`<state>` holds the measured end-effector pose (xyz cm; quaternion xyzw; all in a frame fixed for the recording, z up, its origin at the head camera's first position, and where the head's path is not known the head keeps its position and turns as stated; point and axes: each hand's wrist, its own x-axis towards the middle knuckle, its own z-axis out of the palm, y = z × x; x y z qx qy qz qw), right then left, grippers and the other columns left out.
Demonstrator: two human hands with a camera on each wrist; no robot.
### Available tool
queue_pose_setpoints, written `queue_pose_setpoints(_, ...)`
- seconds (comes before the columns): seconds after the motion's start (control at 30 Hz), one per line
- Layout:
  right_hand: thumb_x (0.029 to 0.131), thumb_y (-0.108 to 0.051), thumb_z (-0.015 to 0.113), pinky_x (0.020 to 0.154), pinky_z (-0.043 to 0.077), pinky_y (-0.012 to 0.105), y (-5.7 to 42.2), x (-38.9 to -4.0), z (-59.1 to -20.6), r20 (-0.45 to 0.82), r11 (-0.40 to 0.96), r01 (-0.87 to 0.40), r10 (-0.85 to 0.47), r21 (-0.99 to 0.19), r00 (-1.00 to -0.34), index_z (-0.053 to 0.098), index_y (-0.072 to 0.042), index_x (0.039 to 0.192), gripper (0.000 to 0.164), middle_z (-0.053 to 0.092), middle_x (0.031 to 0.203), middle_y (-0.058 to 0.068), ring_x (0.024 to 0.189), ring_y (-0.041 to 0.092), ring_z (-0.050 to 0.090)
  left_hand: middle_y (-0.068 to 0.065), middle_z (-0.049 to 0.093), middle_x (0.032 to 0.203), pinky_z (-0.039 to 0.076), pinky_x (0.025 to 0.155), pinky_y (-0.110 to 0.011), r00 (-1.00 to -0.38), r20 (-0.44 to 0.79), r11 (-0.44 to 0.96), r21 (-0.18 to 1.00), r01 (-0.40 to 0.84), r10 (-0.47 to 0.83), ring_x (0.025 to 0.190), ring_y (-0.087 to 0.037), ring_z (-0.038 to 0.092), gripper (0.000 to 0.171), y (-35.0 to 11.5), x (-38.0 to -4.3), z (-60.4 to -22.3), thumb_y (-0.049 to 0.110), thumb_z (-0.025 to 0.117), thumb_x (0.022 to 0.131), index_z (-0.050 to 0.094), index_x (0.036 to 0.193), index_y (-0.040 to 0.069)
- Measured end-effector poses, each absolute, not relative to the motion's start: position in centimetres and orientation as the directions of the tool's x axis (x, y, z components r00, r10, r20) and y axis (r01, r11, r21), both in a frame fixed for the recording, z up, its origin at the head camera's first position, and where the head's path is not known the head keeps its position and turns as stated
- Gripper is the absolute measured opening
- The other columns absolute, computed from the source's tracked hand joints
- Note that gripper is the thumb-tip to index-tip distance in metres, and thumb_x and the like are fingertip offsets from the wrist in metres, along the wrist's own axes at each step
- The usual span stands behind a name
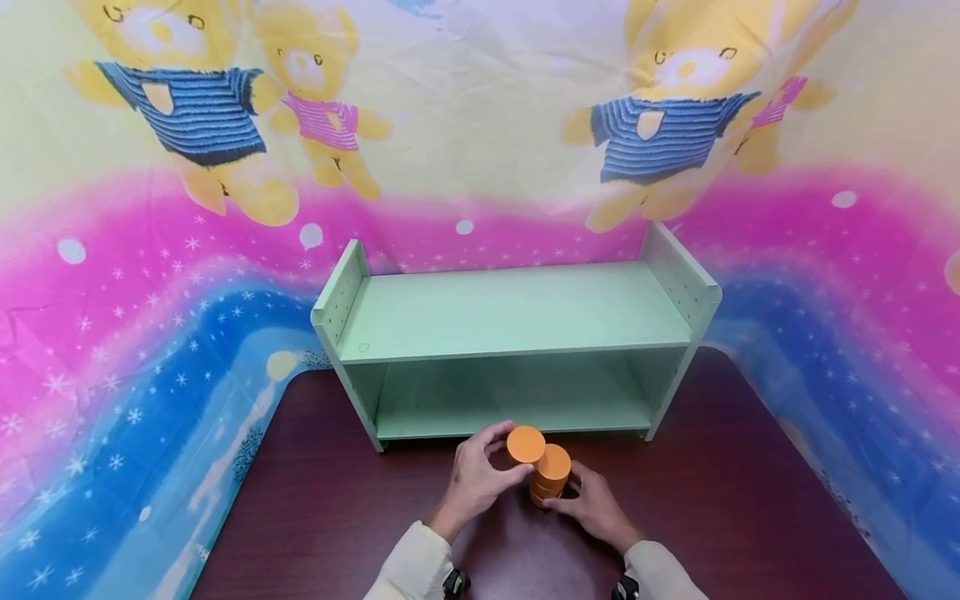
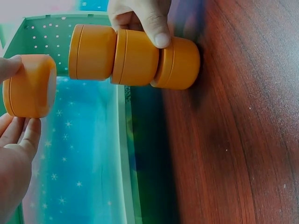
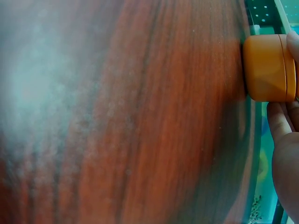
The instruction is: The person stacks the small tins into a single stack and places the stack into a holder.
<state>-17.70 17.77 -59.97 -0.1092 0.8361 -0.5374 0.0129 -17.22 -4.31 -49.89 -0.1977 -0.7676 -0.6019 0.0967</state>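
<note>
My left hand [image 1: 476,475] grips a round orange jar [image 1: 526,446] between thumb and fingers, beside and above the top of a stack. In the left wrist view a gap separates this held jar [image 2: 30,86] from the others. The stack [image 1: 553,464] has three similar orange jars piled upright on the table, the lowest one slightly offset. My right hand [image 1: 596,506] holds the stack low down, thumb in front and fingers behind. The bottom jar [image 3: 265,67] shows at the edge of the right wrist view, the hand's fingers around the stack just above it.
A pale green two-tier shelf [image 1: 517,312] with raised side panels stands behind the hands. Under it is a dark reddish wood table [image 1: 337,517]. A printed cloth [image 1: 465,125] with teddy bears hangs at the back and both sides.
</note>
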Motion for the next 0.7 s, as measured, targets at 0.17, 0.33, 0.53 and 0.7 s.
queue_pose_setpoints(0.17,0.072,-0.011,0.090,0.093,0.055,0.039,17.76,-17.66,-59.95,0.095,0.397,-0.168,-0.197,-0.902,-0.976,0.060,0.003,0.126,0.063,0.066,0.122,0.017,0.114,0.034,0.064,-0.016,0.066,0.122,0.055,0.094,-0.041,-0.898,0.393,0.187,0.884,0.428,0.195,0.108,-0.030,0.067,0.060,-4.05,-17.17,-49.79,0.005,0.089,0.073,0.063,0.125,-0.005)
queue_pose_setpoints(0.33,0.072,-0.009,0.090,0.094,0.055,0.038,17.81,-17.55,-59.84,0.083,0.379,-0.155,-0.200,-0.912,-0.976,0.059,0.002,0.127,0.063,0.066,0.123,0.017,0.115,0.033,0.063,-0.016,0.066,0.122,0.055,0.094,-0.041,-0.902,0.386,0.183,0.889,0.420,0.196,0.107,-0.030,0.068,0.059,-3.79,-17.19,-49.84,0.004,0.089,0.073,0.063,0.125,-0.006)
queue_pose_setpoints(0.53,0.072,-0.008,0.090,0.094,0.055,0.038,17.82,-17.50,-59.85,0.089,0.365,-0.160,-0.205,-0.917,-0.975,0.059,0.003,0.127,0.064,0.066,0.123,0.018,0.115,0.033,0.063,-0.015,0.066,0.123,0.055,0.095,-0.033,-0.913,0.361,0.179,0.901,0.394,0.192,0.108,-0.029,0.068,0.060,-3.56,-17.22,-50.06,0.004,0.089,0.073,0.062,0.126,-0.005)
queue_pose_setpoints(0.7,0.072,-0.009,0.090,0.095,0.054,0.038,17.80,-17.51,-59.88,0.086,0.374,-0.157,-0.200,-0.914,-0.976,0.059,0.003,0.127,0.064,0.066,0.123,0.018,0.116,0.033,0.063,-0.019,0.065,0.122,0.055,0.095,-0.041,-0.916,0.351,0.168,0.908,0.383,0.193,0.107,-0.034,0.067,0.059,-3.31,-16.90,-49.37,-0.002,0.087,0.072,0.061,0.125,-0.008)
